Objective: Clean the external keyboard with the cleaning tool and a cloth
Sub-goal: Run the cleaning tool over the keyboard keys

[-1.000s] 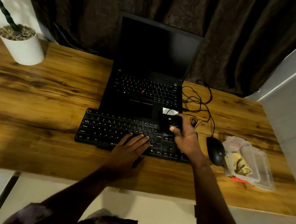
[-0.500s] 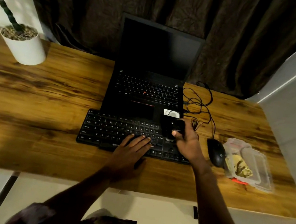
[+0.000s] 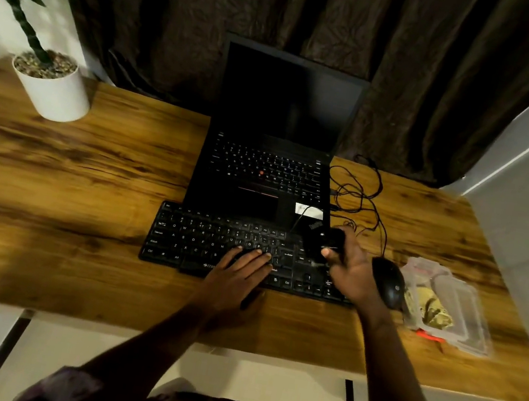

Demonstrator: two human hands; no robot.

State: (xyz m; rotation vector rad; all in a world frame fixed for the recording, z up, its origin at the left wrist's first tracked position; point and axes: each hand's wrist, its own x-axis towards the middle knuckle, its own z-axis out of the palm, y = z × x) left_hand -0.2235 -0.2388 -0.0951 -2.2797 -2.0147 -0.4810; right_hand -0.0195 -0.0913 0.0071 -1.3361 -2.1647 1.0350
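The black external keyboard point(image 3: 201, 242) lies on the wooden desk point(image 3: 65, 203) in front of the laptop. My left hand point(image 3: 237, 275) rests flat on the keyboard's lower middle keys, fingers spread, holding nothing. My right hand point(image 3: 350, 273) grips a small black cleaning tool point(image 3: 322, 244) over the keyboard's right part, near the enter and arrow keys. A yellowish cloth point(image 3: 432, 310) lies inside a clear plastic box point(image 3: 462, 301) at the right.
An open black laptop point(image 3: 274, 153) stands behind the keyboard. A black mouse point(image 3: 388, 282) with tangled cables point(image 3: 361, 195) sits right of the keyboard. A potted plant point(image 3: 49, 86) stands far left. Dark curtains hang behind; a white wall is at the right.
My right hand with the cleaning tool has shifted slightly right and down over the keyboard's right side. My left hand has stayed on the keys.
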